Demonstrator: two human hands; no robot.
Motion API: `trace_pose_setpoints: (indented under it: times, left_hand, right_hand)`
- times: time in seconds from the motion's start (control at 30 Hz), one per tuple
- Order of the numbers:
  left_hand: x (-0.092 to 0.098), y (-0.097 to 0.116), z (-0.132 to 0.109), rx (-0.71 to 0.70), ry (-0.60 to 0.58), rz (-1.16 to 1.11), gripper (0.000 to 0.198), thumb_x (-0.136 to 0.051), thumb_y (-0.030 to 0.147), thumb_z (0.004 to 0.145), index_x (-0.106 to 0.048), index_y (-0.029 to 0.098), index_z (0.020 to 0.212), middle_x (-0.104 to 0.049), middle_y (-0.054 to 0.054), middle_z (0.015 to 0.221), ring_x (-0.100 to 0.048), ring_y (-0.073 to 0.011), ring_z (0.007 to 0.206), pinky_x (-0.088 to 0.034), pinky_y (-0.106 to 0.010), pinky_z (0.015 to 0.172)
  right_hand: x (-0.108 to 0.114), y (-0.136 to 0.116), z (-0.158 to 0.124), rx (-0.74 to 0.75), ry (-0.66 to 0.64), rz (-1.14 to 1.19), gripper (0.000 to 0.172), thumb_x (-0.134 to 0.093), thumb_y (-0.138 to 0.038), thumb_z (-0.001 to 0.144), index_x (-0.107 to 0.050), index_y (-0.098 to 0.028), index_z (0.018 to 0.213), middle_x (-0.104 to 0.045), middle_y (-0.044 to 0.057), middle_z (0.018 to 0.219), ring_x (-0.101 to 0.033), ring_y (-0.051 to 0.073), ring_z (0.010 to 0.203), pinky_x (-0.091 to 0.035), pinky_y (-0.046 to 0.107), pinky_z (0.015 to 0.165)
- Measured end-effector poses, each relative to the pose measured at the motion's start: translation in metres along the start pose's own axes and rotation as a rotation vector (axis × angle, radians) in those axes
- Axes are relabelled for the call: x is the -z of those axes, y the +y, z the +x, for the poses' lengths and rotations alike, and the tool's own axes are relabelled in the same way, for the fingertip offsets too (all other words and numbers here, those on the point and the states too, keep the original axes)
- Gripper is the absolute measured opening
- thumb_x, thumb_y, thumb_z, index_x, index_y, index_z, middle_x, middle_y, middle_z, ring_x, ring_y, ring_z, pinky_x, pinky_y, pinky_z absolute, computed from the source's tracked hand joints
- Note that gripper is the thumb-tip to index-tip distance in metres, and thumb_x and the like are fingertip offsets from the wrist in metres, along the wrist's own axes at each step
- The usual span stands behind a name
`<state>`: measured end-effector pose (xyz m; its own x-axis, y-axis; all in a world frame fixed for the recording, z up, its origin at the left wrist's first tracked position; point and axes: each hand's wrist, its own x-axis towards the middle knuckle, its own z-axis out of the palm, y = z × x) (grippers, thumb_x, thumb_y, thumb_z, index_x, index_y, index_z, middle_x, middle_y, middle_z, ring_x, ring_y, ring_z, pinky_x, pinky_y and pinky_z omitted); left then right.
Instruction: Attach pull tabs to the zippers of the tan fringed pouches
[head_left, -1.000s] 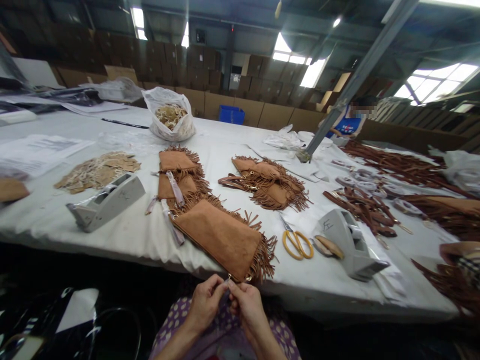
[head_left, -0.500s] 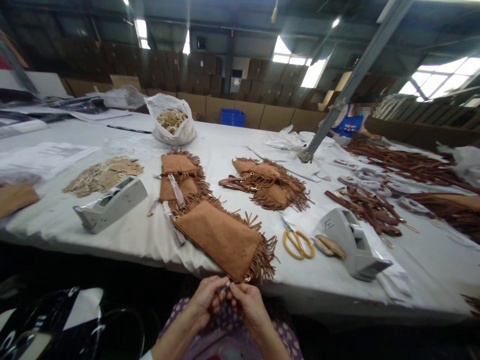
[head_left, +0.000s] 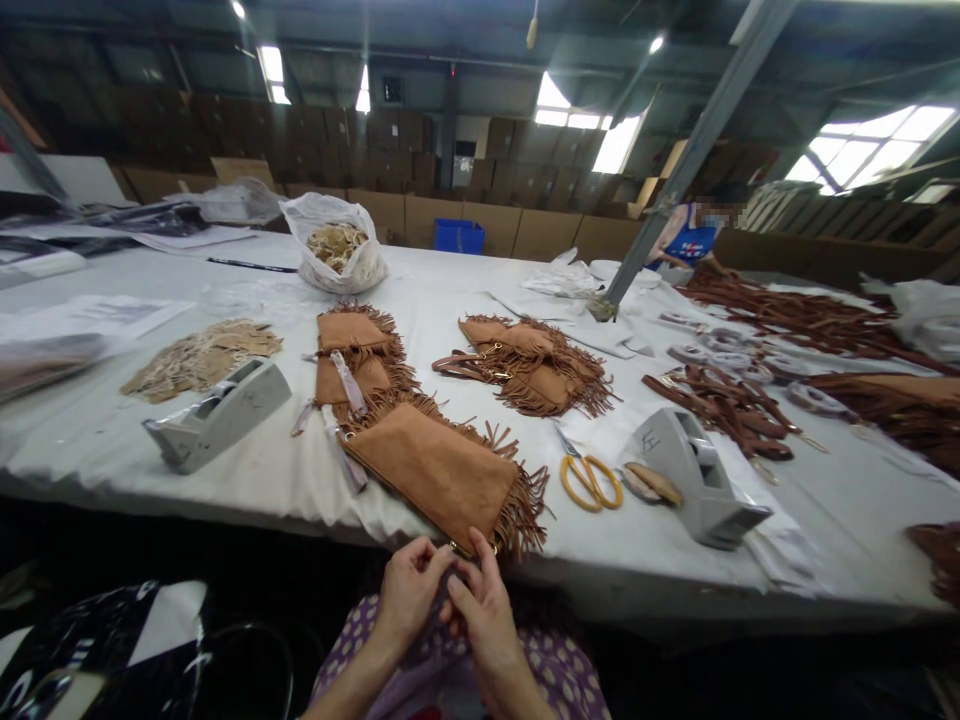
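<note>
A tan suede pouch with fringe (head_left: 439,465) lies slanted across the table's front edge, its near corner pointing at me. At that corner my left hand (head_left: 409,590) is closed in a pinch beside a small metal fitting. My right hand (head_left: 484,612) is next to it, its index finger up against the pouch's corner and its thumb and other fingers curled. Whatever is between the fingertips of both hands is too small and hidden to name. Plastic-wrapped straps (head_left: 345,455) hang from the pouch's left end. Yellow-handled scissors (head_left: 590,480) lie to its right.
Tape dispensers stand left (head_left: 217,415) and right (head_left: 697,480). More fringed pouches (head_left: 540,365) lie further back, near a white bag of scraps (head_left: 341,245). Brown straps (head_left: 724,410) are heaped at right. A grey post (head_left: 675,195) rises there; a person (head_left: 686,240) works beyond.
My right index finger has lifted and reached onto the pouch's corner. Both hands have moved slightly up toward it. The view has shifted a little, and the person at the back has shifted posture.
</note>
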<state>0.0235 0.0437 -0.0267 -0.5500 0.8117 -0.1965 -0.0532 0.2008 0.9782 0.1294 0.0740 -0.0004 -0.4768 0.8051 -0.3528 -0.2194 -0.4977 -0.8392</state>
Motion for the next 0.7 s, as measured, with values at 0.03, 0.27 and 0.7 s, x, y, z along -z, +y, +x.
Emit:
trace_pose_setpoints:
  times: [0.03,0.27,0.7]
  left_hand:
    - [-0.001,0.000,-0.001,0.057,-0.018,-0.085,0.045,-0.064,0.058,0.070,-0.049,0.018,0.057,-0.047,0.005,0.044,-0.042,-0.0081,0.039,-0.028,-0.020,0.041]
    - [0.001,0.011,-0.014,0.517,-0.284,-0.878,0.031,-0.077,0.034,0.072,-0.055,0.012,0.074,-0.045,0.009,0.048,-0.026,0.0016,0.032,-0.017,-0.011,0.034]
    - [0.037,0.012,0.003,0.578,-0.483,-0.737,0.020,-0.068,0.022,0.079,-0.051,0.016,0.087,-0.053,0.006,0.059,-0.025,0.0025,0.030,-0.010,-0.011,0.032]
  right_hand:
    - [-0.003,0.001,0.000,-0.004,-0.018,0.065,0.094,-0.079,-0.032,0.062,-0.023,-0.028,0.138,-0.065,0.001,0.092,-0.053,0.007,0.044,-0.033,0.017,0.036]
    - [0.000,-0.017,0.004,-0.201,-0.198,0.529,0.076,-0.074,-0.015,0.073,-0.035,-0.038,0.134,-0.064,-0.002,0.089,-0.034,-0.002,0.041,-0.027,0.009,0.039]
    - [0.039,-0.082,0.014,0.057,0.007,-0.615,0.055,-0.059,-0.054,0.077,-0.058,-0.016,0.117,-0.068,0.004,0.072,-0.054,0.012,0.037,-0.034,0.022,0.033]
